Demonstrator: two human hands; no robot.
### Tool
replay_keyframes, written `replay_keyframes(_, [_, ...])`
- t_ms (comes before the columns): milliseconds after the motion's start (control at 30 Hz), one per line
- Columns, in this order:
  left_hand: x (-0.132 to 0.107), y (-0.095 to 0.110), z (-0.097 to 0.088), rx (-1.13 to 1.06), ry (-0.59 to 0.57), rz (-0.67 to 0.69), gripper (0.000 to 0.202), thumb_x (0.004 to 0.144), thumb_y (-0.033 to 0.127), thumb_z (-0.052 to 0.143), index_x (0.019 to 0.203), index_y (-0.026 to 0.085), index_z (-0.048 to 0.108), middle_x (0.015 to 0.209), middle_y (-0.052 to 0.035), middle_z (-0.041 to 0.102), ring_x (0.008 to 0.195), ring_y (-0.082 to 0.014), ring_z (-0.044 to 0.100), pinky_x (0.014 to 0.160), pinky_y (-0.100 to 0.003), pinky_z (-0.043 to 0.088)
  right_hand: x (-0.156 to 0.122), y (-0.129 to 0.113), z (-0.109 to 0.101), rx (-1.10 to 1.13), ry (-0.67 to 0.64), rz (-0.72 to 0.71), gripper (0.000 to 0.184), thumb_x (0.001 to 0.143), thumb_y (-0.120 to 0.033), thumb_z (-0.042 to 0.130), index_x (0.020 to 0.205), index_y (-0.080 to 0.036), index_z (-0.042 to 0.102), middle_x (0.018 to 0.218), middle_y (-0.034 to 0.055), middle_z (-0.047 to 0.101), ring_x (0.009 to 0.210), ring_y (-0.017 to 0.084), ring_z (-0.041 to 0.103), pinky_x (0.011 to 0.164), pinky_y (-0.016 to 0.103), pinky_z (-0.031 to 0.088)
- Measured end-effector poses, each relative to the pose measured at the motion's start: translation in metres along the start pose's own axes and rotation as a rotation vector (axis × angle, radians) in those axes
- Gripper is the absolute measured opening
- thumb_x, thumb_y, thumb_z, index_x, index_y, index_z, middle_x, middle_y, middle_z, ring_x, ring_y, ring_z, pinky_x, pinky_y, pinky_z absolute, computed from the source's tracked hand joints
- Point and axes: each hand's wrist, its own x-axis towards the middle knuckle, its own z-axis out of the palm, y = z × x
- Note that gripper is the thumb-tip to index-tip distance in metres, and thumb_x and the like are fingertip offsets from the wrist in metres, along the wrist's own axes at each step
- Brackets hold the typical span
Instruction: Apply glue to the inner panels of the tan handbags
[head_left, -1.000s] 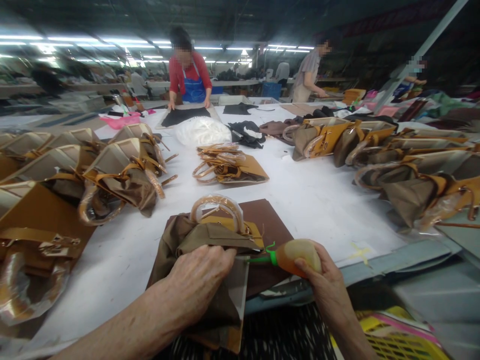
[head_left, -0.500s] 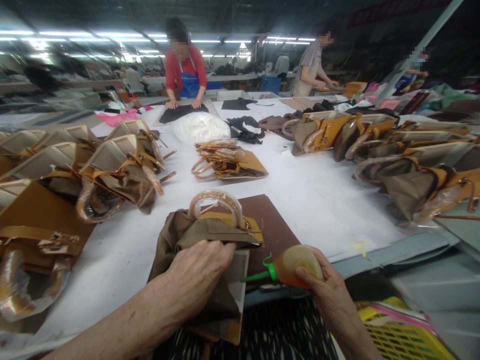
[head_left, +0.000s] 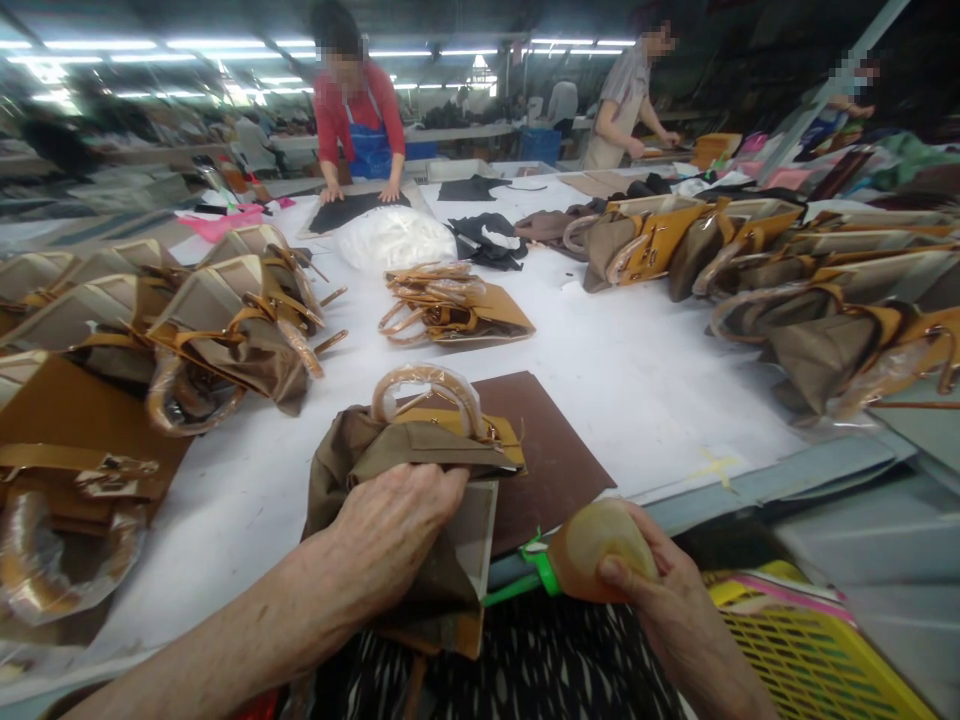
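Observation:
My left hand [head_left: 390, 525] presses down on a brown handbag [head_left: 397, 450] that lies on a dark brown board [head_left: 551, 455] at the near edge of the white table [head_left: 645, 390]; its fingers curl over the folded fabric. The bag's wrapped round handle [head_left: 427, 385] stands up at its far side. My right hand [head_left: 652, 590] grips an amber squeeze bottle [head_left: 596, 545] with a green nozzle [head_left: 517, 585]. The nozzle points left and down toward the bag's near lower edge.
Rows of brown and tan handbags lie on the left [head_left: 217, 330] and right [head_left: 825, 300], with a small pile [head_left: 450, 310] mid-table. A white bundle [head_left: 394, 240] sits further back. A person in a blue apron [head_left: 356, 110] and another person [head_left: 626, 95] work beyond. A yellow basket [head_left: 817, 660] is at my right.
My right hand has lowered the bottle toward me, tilting its nozzle down and left below the table edge. My left hand stays on the bag. The view has tipped down slightly.

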Motion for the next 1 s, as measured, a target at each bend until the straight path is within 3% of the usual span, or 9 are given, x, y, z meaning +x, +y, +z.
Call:
replay_keyframes(100, [0.003,0.005,-0.016,-0.01,-0.027,-0.024,0.037,0.08,0.004,0.038,0.115,0.017,0.043,0.079,-0.0059,0.06,0.081,-0.021,0.062,0.07,-0.033,0.052,-0.006,0.004,-0.002,0.113,-0.13,0.073,0.053,0.066,-0.041,0.071,0.112,-0.02,0.057,0.093,0.0066,0.065,0.085,0.028,0.059,0.074,0.036,0.048])
replay_keyframes(200, [0.005,0.008,-0.026,-0.014,-0.058,-0.041,0.035,0.081,0.003,0.038,0.112,0.017,0.045,0.076,-0.0049,0.06,0.081,-0.0203,0.063,0.071,-0.031,0.052,-0.013,0.007,-0.004,0.188,-0.155,0.106,0.054,0.066,-0.038,0.072,0.114,-0.021,0.054,0.094,0.0062,0.064,0.086,0.027,0.058,0.073,0.034,0.047])
replay_keyframes(333, [0.006,0.008,-0.026,0.02,-0.035,-0.031,0.036,0.08,0.003,0.038,0.113,0.016,0.045,0.076,-0.0058,0.061,0.083,-0.0217,0.063,0.072,-0.033,0.052,-0.023,0.002,-0.001,0.277,-0.176,0.151,0.052,0.064,-0.038,0.075,0.11,-0.023,0.055,0.089,0.0032,0.065,0.082,0.024,0.057,0.07,0.03,0.046])
replay_keyframes(700, [0.01,0.01,-0.039,0.04,-0.104,-0.066,0.038,0.078,0.001,0.037,0.11,0.017,0.046,0.076,-0.0067,0.062,0.082,-0.0237,0.064,0.067,-0.035,0.053,-0.031,-0.014,0.014,0.574,0.025,0.307,0.039,0.067,-0.031,0.076,0.102,-0.02,0.061,0.09,0.0036,0.066,0.079,0.019,0.058,0.066,0.026,0.05])
replay_keyframes(1000, [0.011,0.01,-0.034,0.026,-0.099,-0.074,0.039,0.078,0.001,0.037,0.112,0.019,0.045,0.076,-0.0063,0.062,0.082,-0.0233,0.064,0.069,-0.036,0.053,-0.034,-0.001,0.013,0.637,0.017,0.369,0.033,0.072,-0.03,0.073,0.101,-0.018,0.06,0.09,0.0032,0.065,0.076,0.018,0.057,0.06,0.027,0.052])
